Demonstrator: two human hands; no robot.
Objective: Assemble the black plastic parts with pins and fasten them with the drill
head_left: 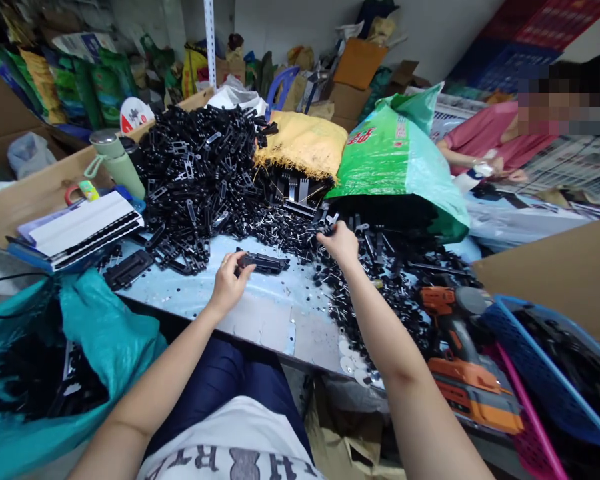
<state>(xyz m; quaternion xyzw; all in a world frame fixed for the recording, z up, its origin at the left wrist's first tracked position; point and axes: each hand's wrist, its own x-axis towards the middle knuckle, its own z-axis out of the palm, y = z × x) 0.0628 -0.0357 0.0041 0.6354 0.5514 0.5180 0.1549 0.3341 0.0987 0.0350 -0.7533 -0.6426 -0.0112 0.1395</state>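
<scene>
My left hand (pixel 229 280) is closed on one end of a long black plastic part (pixel 266 262) that lies on the pale blue table top (pixel 270 300). My right hand (pixel 339 241) reaches into a spread of small black parts and metal pieces (pixel 380 267) in front of a green sack (pixel 400 167); its fingers are curled into the pile, and what they pinch is hidden. A big heap of black plastic parts (pixel 200 173) rises behind my left hand.
An orange cordless drill (pixel 460 360) lies at the right by a blue basket (pixel 555 373). A teal bag of black parts (pixel 55 360) hangs at the left. A green flask (pixel 115 160), a folder stack (pixel 80 230), a yellow sack (pixel 305 140) and a person in pink (pixel 490 140) sit behind.
</scene>
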